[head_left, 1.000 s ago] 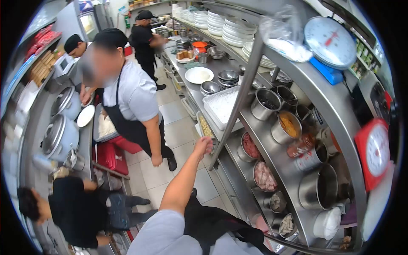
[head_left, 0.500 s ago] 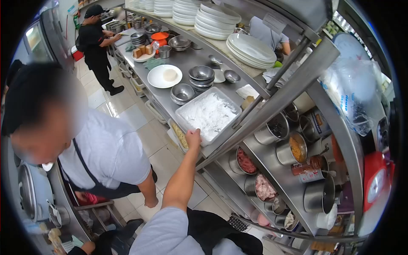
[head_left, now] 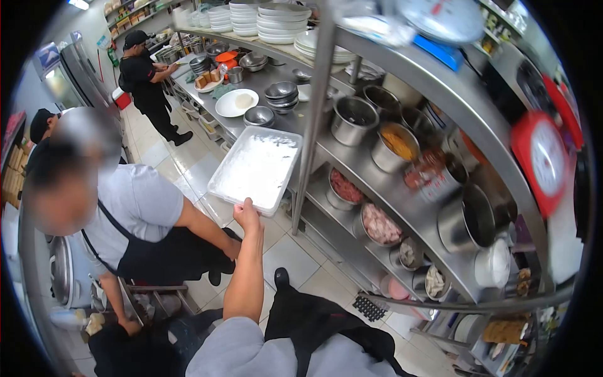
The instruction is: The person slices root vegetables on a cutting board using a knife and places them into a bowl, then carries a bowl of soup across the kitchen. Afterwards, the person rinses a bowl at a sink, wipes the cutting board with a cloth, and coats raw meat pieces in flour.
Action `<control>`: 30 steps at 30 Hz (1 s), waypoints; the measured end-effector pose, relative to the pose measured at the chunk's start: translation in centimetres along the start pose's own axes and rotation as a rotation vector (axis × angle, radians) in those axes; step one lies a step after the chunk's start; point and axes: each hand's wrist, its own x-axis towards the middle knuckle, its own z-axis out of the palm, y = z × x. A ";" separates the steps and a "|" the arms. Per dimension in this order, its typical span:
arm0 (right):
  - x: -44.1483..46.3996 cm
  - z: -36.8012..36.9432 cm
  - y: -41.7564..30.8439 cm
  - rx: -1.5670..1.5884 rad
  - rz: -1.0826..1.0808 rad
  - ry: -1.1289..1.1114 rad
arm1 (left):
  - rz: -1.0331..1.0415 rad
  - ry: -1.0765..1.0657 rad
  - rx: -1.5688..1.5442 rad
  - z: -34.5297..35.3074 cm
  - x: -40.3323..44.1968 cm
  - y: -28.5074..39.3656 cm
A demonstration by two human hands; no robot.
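Note:
A single arm reaches forward from the lower edge, and my left hand [head_left: 248,215] is closed on the near rim of a white plastic tray [head_left: 288,182]. White powder [head_left: 259,157] covers the tray's bottom, thinner toward the far side. The tray is tilted slightly and juts out past the counter's end, over the tiled floor. Beyond its far edge stand a metal bowl [head_left: 259,116] and a white plate [head_left: 227,108] with a pale round piece on it. My right hand is out of view.
A co-worker in a grey shirt [head_left: 141,201] stands close on the left; another in black [head_left: 147,85] works farther back. A steel shelf post [head_left: 312,119] rises beside the tray. The shelves on the right hold metal pots [head_left: 355,121] and a red scale [head_left: 540,164].
My left hand has pulled the tray toward me, off the counter's end and over the floor. The camera view has turned right, and the nearby co-worker has shifted.

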 end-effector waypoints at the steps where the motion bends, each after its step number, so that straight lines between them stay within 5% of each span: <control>1: 1.1 -0.7 3.8 0.024 0.016 -0.017 | 0.011 -0.008 0.010 -0.9 -1.9 0.0; 4: 4.5 -3.0 14.4 0.123 0.022 -0.067 | 0.017 0.077 0.005 -3.4 -7.0 -1.9; 9: -0.2 -8.8 15.6 0.380 -0.044 0.030 | -0.094 0.200 -0.083 -13.0 -10.9 -9.5; 11: -1.3 -11.0 17.4 0.447 -0.114 0.136 | -0.491 0.015 -0.049 -19.4 -11.8 -11.2; 13: -0.2 -13.4 21.1 0.294 -0.156 0.157 | -0.460 0.081 0.056 -21.8 -15.0 -11.5; 19: -1.2 -20.7 26.2 0.551 -0.081 0.247 | -0.586 -0.482 0.814 -13.6 -34.9 -23.9; 24: -1.1 -32.9 32.7 0.494 -0.085 0.337 | -0.724 -0.810 1.023 -11.1 -51.4 -31.8; 30: -4.9 -49.8 43.1 0.945 -0.031 0.574 | -0.834 -1.033 1.096 -9.7 -67.1 -38.6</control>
